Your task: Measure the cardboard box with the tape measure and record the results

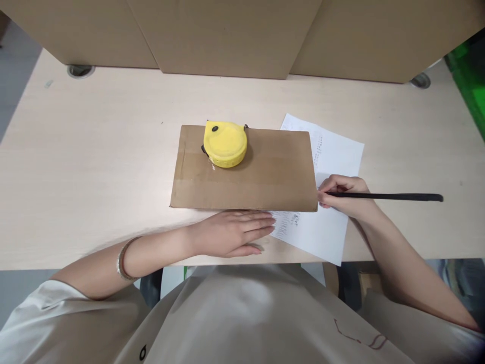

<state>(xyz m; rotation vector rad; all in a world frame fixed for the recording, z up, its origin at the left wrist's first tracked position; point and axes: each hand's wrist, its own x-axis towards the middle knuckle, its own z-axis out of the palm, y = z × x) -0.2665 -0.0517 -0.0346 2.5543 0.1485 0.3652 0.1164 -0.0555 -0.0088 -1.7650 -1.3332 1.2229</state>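
Observation:
A brown cardboard box [273, 177] lies in the middle of the desk; its height is hard to judge. On its far left part rests a yellow tape measure [226, 144]. Partly covered by the box is a sheet of white paper [329, 227] with handwriting on it. My left hand [235, 233] lies flat along the box's near edge, fingers stretched out over the paper's left part, holding nothing. At the box's right edge, my right hand [343, 194] is closed around a slim black pen [401, 196], whose tip is hidden by the fingers.
Large cardboard panels [227, 35] stand along the back of the pale wooden desk [94, 151]. Round cable holes [80, 71] sit near the back corners. The desk's front edge runs just before my body. Something green [468, 81] shows beyond the right side.

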